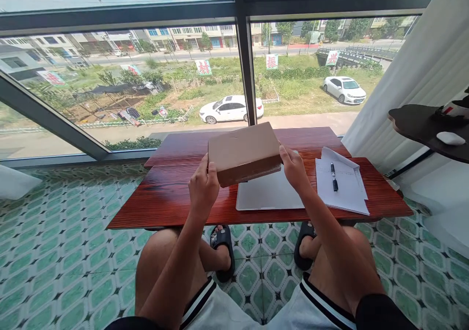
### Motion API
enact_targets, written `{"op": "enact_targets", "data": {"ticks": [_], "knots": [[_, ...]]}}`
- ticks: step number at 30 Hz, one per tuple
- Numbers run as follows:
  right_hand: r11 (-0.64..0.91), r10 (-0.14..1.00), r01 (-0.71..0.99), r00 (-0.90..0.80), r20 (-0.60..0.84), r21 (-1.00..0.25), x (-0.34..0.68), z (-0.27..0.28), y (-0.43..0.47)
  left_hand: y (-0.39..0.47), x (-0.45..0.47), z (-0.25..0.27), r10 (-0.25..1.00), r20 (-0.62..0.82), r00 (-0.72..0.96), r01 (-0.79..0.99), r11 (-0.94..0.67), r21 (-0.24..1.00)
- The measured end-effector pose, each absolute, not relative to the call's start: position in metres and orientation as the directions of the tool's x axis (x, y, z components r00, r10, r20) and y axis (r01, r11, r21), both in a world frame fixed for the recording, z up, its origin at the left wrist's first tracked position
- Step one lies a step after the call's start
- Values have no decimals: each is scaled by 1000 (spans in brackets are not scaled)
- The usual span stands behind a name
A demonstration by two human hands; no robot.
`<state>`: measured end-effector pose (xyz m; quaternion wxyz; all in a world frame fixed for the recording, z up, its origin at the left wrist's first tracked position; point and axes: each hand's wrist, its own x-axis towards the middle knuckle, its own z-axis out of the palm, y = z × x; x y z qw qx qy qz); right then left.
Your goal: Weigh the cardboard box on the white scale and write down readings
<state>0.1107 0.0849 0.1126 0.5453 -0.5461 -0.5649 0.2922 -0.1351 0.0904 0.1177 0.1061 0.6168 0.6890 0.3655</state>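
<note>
Between my two hands a brown cardboard box (244,149) is held up over the table, tilted so that its right side sits higher. My left hand (205,181) grips its left end, with the thumb on the near face. At the opposite end my right hand (292,165) grips the right edge; some of its fingers are hidden behind the box. Below the box lies a closed silver laptop (271,195), partly covered from view by the box and my right hand.
The dark red wooden table (164,198) stands before a large window. Papers (344,203) with a black pen (333,177) on them lie at its right. Farther right are a white curtain (399,71) and a dark shelf (414,124) bearing a white object (450,138).
</note>
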Motion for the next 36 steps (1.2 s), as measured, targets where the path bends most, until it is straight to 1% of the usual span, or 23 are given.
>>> {"op": "enact_targets", "data": {"ticks": [5, 9, 12, 16, 18, 23, 28, 36], "knots": [[180, 912, 370, 285, 296, -911, 134, 117, 82, 93, -114, 115, 931, 335, -142, 783, -102, 614], [130, 892, 374, 360, 274, -918, 150, 116, 82, 96, -96, 113, 936, 339, -98, 790, -134, 598], [118, 886, 341, 388, 254, -933, 164, 110, 84, 99, -83, 112, 936, 347, -60, 789, -168, 591], [69, 897, 229, 412, 161, -971, 183, 97, 82, 101, -72, 110, 942, 335, -23, 794, -187, 579], [52, 900, 225, 411, 143, -973, 189, 90, 78, 102, -68, 108, 945, 326, 0, 800, -195, 568], [100, 891, 337, 388, 235, -936, 194, 83, 70, 103, -61, 99, 943, 330, 39, 793, -230, 565], [94, 881, 337, 409, 236, -937, 199, 80, 67, 104, -57, 92, 934, 355, 46, 757, -264, 598], [109, 870, 357, 417, 263, -928, 203, 76, 63, 105, -54, 91, 934, 351, 61, 751, -274, 600]]}}
